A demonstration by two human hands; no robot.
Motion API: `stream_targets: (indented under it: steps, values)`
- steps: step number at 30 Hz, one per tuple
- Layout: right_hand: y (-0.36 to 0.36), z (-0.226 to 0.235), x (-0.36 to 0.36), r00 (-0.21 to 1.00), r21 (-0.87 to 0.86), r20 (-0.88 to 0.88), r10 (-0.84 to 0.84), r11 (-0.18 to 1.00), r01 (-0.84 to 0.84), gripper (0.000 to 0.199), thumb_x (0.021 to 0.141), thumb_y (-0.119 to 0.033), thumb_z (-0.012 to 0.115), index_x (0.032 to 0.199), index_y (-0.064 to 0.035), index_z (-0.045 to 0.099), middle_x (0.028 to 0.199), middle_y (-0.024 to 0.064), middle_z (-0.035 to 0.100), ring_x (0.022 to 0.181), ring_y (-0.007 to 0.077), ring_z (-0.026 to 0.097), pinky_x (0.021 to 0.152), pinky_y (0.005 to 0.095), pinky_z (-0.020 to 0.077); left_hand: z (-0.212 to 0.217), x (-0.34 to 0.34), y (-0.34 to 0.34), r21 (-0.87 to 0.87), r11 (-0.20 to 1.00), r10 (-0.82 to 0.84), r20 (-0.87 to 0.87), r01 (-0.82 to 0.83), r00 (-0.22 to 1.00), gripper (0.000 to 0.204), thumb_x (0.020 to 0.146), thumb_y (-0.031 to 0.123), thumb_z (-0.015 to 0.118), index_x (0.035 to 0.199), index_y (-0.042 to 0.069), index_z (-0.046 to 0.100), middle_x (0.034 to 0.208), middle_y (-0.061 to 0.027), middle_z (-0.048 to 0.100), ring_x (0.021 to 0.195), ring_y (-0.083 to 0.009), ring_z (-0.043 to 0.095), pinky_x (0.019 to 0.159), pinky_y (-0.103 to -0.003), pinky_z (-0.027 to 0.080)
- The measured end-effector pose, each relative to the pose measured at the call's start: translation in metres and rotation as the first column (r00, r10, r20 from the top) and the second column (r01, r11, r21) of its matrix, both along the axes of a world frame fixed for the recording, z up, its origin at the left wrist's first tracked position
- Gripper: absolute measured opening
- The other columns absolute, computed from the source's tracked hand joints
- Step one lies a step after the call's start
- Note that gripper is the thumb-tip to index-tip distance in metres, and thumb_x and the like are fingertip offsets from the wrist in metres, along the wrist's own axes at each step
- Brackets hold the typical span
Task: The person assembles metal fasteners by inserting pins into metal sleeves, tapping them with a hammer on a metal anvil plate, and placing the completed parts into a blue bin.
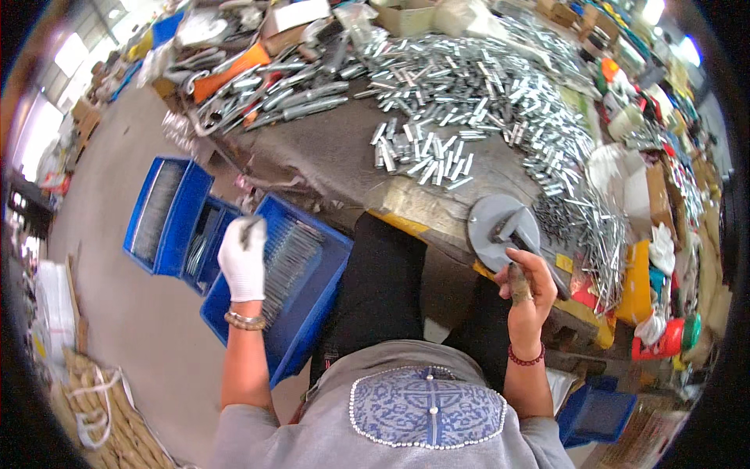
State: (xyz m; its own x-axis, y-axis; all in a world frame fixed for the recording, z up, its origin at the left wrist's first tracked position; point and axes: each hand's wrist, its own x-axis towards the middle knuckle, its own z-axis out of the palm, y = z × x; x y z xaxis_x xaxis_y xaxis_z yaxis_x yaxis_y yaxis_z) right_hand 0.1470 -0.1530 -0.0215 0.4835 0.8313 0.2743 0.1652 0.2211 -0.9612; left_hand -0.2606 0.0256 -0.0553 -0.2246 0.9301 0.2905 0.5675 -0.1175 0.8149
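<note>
The disc, flat and grey, sits at the near edge of the surface. A hammer lies with its head over the disc, its dark handle slanting off to the right and toward the person.

The right hand is bare and just nearer the person than the disc, beside the hammer's handle. Its fingers are curled and one digit wears a brown wrap; I cannot tell whether they grip the handle. A dark red bracelet circles that wrist.

The left hand, in a white glove, is well to the left of the disc, over the left side of a blue bin. Its fingers are blurred, with a dark patch near the tips; whether they hold anything, I cannot tell. Brown bracelets circle that wrist.

Thin grey rods lie side by side in the bin, left of the disc. Farther left of the disc stands a tilted blue box.

Beyond the disc spreads a big heap of short metal pins, with a small group apart from it, nearer the disc. Dark screws lie just right of the disc. Tools, with an orange handle among them, are piled beyond and left of it.
</note>
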Motion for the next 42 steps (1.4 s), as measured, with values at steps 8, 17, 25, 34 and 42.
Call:
stream_targets:
  steps: [8,17,25,34,42]
  values:
    - [-0.04,0.027,0.007,0.992,-0.147,0.127,0.025,0.989,-0.006,0.026,0.096,0.002,0.069,0.121,0.0027,0.076,0.101,0.009,0.077,0.089,0.0156,0.074,0.081,0.0296,0.0571,0.075,0.229,0.025,0.107,0.696,-0.635,-0.368,0.71,0.679,0.026,0.091,0.016,0.081,0.114,0.006,0.077,0.11,-0.0146,0.076,0.097,-0.0318,0.075,0.09,-0.039,0.059]
    - [-0.088,0.054,0.038,0.948,-0.164,0.315,-0.052,0.98,0.108,0.028,0.093,-0.001,0.078,0.121,-0.0029,0.077,0.106,0.0105,0.078,0.088,0.0176,0.073,0.077,0.031,0.0579,0.064,0.29,0.055,-0.18,0.682,-0.627,-0.644,0.709,0.439,0.047,0.094,0.023,0.075,0.139,0.013,0.068,0.134,-0.0151,0.072,0.119,-0.0366,0.071,0.101,-0.046,0.058]
    - [-0.098,0.041,0.116,0.393,-0.005,0.813,-0.43,0.67,0.743,0.034,0.081,0.0,0.08,0.113,-0.0103,0.076,0.101,0.0119,0.07,0.099,0.0364,0.072,0.084,0.0441,0.0582,0.065,0.281,0.035,-0.108,0.676,-0.608,-0.641,0.729,0.469,0.045,0.092,0.016,0.074,0.136,0.01,0.068,0.128,-0.0155,0.073,0.114,-0.0357,0.072,0.098,-0.045,0.058]
    - [-0.081,0.024,0.143,0.168,0.032,0.948,-0.272,0.605,0.796,0.024,0.08,-0.009,0.083,0.101,-0.0105,0.073,0.104,0.009,0.065,0.102,0.033,0.071,0.084,0.0467,0.0588,0.083,0.275,0.021,-0.177,0.712,-0.679,-0.42,0.68,0.601,0.046,0.095,0.006,0.071,0.14,0.007,0.065,0.112,-0.0108,0.072,0.092,-0.0223,0.076,0.082,-0.035,0.061]
    - [-0.042,0.041,0.097,0.612,0.081,0.661,-0.433,0.853,0.516,0.028,0.08,0.009,0.076,0.103,-0.0066,0.07,0.099,0.0067,0.073,0.087,0.0264,0.074,0.079,0.035,0.0578,0.06,0.262,-0.021,-0.121,0.373,-0.876,0.28,0.92,0.392,0.019,0.093,-0.002,0.068,0.111,-0.001,0.076,0.106,-0.0096,0.07,0.094,-0.0188,0.071,0.083,-0.031,0.058]
